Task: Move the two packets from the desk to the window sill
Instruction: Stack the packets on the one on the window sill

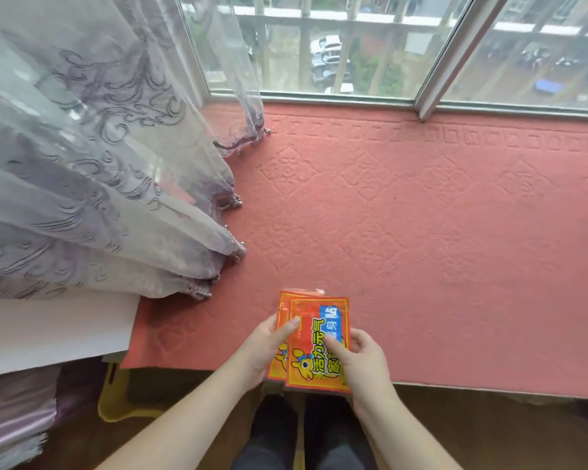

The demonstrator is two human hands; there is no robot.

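Two orange packets with yellow cartoon animals and a blue label are stacked, the top packet [311, 337] lying slightly right of the lower packet [281, 300]. They sit over the near edge of the window sill, which is covered by a pink embossed mat [421, 232]. My left hand [269, 347] grips the stack's left side, thumb on top. The right side is held by my right hand [360, 357], its fingers over the top packet's face. Whether the packets rest on the mat or hover just above it is unclear.
A sheer purple-patterned curtain [99, 164] hangs over the sill's left part. The window frame [428, 100] runs along the far side. A white board [55, 330] lies at the left edge. Below the sill are a wooden floor and a yellow mat [116, 408].
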